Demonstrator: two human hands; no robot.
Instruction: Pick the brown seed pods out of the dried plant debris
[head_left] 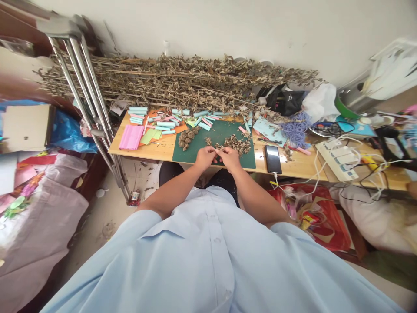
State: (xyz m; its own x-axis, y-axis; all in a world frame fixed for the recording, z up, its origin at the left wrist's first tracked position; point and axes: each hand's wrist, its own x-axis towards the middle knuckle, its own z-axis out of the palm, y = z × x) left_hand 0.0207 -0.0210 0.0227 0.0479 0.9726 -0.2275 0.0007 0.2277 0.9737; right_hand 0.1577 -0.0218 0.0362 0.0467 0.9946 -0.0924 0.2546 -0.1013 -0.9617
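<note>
Currently, left hand (pixel 205 157) and right hand (pixel 230 158) are meeting at the fingertips, any held bit too small to tell, working low over the green cutting mat (pixel 195 154), just beside crumbled dried leaves (pixel 235 144), sensibly containing debris.

And here's the counter (pixel 293 167), a mat (pixel 224 132) sitting right in the middle, dried leaves (pixel 234 144) heaped on top! Paper rolls (pixel 163 124) crowd in on the mat's left, a phone (pixel 273 159) lies just to its right, beads (pixel 296 129) behind that phone, and a power strip (pixel 335 160) further right. Along the back, dried stalks (pixel 163 82) stretch against the wall (pixel 208 26)!
</note>
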